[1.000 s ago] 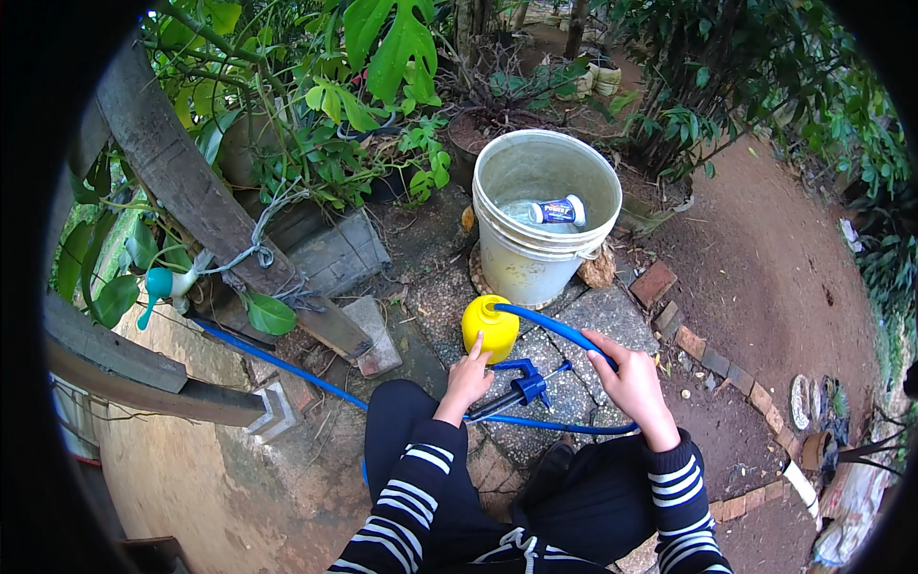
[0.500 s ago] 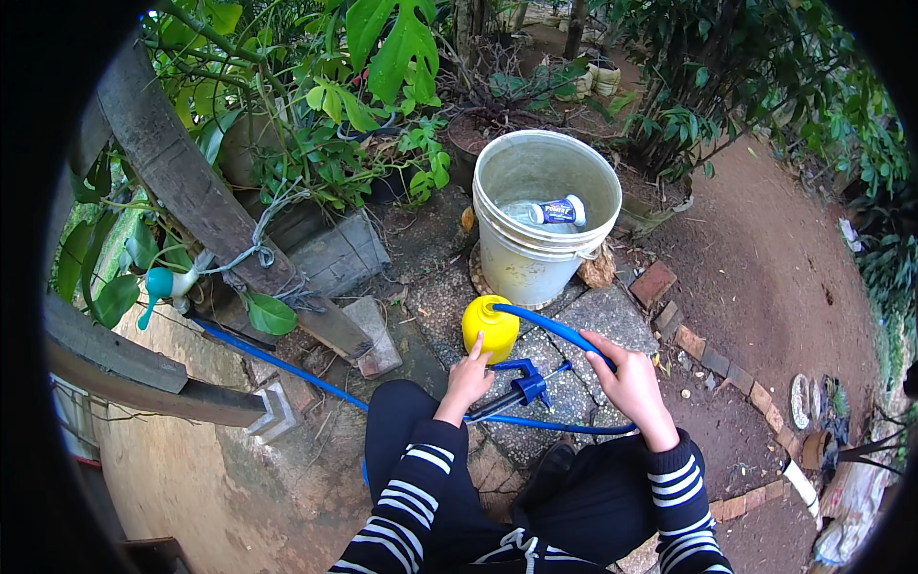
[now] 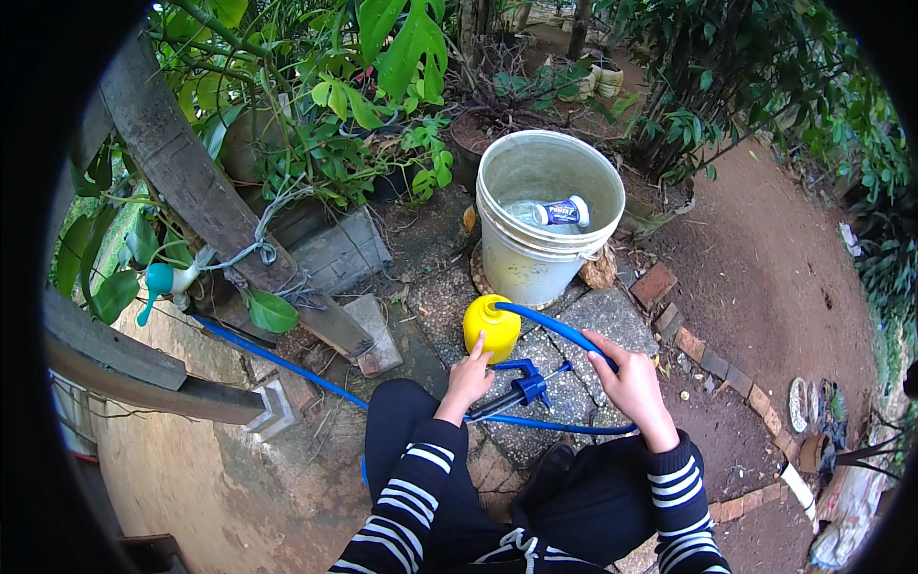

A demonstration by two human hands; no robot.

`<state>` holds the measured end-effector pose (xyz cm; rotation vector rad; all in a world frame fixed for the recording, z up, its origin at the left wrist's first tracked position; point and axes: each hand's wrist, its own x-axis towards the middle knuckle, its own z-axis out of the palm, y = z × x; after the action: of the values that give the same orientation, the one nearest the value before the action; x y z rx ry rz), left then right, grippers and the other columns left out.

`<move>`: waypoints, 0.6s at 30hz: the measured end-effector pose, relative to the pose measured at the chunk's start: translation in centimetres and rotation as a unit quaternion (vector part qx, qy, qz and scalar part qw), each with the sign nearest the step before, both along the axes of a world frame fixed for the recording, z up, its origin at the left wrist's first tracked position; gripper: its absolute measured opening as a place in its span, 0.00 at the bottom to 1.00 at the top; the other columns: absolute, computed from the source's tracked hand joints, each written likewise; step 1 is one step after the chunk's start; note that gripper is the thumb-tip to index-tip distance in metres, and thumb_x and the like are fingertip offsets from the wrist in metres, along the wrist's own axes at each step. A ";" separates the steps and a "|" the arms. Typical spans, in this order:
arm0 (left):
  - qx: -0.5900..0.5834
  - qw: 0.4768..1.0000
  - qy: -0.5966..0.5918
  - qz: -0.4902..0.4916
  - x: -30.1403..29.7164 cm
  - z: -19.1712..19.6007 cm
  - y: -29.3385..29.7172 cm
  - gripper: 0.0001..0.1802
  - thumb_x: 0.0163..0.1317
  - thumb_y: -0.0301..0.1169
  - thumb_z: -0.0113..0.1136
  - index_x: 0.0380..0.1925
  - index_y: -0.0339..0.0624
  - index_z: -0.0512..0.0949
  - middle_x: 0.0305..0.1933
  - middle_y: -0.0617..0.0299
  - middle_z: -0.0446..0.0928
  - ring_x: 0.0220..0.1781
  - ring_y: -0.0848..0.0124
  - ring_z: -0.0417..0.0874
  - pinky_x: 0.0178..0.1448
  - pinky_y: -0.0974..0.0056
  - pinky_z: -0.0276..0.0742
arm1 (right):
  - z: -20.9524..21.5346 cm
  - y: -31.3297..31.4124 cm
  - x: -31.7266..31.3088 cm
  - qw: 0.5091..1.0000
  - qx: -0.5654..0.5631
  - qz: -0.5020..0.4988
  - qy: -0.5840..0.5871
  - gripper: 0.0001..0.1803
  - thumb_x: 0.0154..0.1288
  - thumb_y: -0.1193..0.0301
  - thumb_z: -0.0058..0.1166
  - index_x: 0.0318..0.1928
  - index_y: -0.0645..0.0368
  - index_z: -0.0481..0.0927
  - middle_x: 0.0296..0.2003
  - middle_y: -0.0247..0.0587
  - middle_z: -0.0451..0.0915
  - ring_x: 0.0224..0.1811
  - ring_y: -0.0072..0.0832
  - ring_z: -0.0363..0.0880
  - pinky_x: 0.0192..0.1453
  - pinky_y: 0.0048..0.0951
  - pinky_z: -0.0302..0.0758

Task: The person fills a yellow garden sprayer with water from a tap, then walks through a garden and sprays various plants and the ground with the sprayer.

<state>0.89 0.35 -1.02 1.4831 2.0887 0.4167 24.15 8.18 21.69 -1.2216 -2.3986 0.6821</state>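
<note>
A round yellow bottle stands on the pebbled paving in front of me. My left hand steadies its near side, index finger stretched up against it and thumb apart; the other fingers are partly hidden. From the right, my right hand is closed around a blue hose, whose end goes into the bottle's top opening. A blue pump sprayer head with a dark barrel lies on the paving just right of my left hand. More of the hose passes below it.
Beyond the bottle stands a white bucket with a white-and-blue container inside. A wooden beam slants down at left, near a teal tap. Bricks edge the paving at right; potted plants crowd the back.
Both hands, the bottle and the hose keep their places. The whole view has shifted only very slightly.
</note>
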 end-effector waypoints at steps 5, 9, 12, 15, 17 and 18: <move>0.003 1.000 0.000 -0.002 -0.1 -0.2 0.0 0.27 0.55 0.36 0.59 0.56 0.48 0.71 0.75 0.63 0.42 0.56 0.58 0.75 0.58 0.48 0.68 | -0.2 0.0 0.0 1.000 0.017 0.004 -0.002 0.17 0.63 0.64 0.53 0.52 0.46 0.78 0.28 0.49 0.81 0.28 0.43 0.81 0.34 0.38 0.78; -0.002 1.000 -0.005 0.000 -0.2 -0.2 0.0 0.26 0.55 0.36 0.59 0.56 0.48 0.72 0.75 0.64 0.41 0.56 0.58 0.75 0.58 0.47 0.68 | -0.4 0.1 -0.1 1.000 0.024 0.008 0.010 0.17 0.63 0.64 0.53 0.52 0.46 0.78 0.29 0.50 0.81 0.28 0.43 0.81 0.34 0.38 0.78; -0.004 1.000 -0.003 -0.001 -0.2 -0.1 -0.1 0.26 0.55 0.36 0.59 0.56 0.47 0.72 0.76 0.64 0.41 0.57 0.58 0.75 0.58 0.47 0.68 | -0.4 0.1 -0.2 1.000 0.018 0.008 0.007 0.17 0.63 0.64 0.53 0.52 0.46 0.78 0.29 0.49 0.81 0.29 0.43 0.81 0.35 0.38 0.78; 0.000 1.000 -0.009 -0.002 -0.3 -0.1 -0.1 0.25 0.55 0.36 0.59 0.55 0.47 0.72 0.76 0.65 0.41 0.57 0.58 0.74 0.58 0.47 0.68 | -0.4 0.1 -0.2 1.000 0.011 0.006 -0.001 0.16 0.63 0.64 0.53 0.52 0.46 0.78 0.30 0.49 0.81 0.29 0.43 0.81 0.35 0.38 0.78; -0.001 1.000 -0.008 -0.002 -0.3 -0.1 -0.1 0.25 0.55 0.36 0.59 0.55 0.47 0.73 0.76 0.65 0.41 0.57 0.58 0.74 0.59 0.47 0.67 | -0.4 0.1 -0.3 1.000 0.008 0.001 -0.012 0.16 0.63 0.64 0.53 0.52 0.46 0.78 0.29 0.49 0.81 0.29 0.43 0.81 0.35 0.38 0.78; -0.006 1.000 -0.006 -0.001 -0.3 -0.1 -0.1 0.25 0.55 0.36 0.59 0.55 0.47 0.73 0.76 0.64 0.41 0.57 0.58 0.74 0.59 0.47 0.67 | -0.4 0.1 -0.3 1.000 0.008 0.003 -0.003 0.16 0.63 0.64 0.53 0.52 0.46 0.78 0.29 0.49 0.81 0.29 0.43 0.81 0.35 0.38 0.78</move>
<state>0.57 0.28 -1.09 1.4727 2.0757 0.4096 23.88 8.28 21.29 -1.2130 -2.4087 0.6598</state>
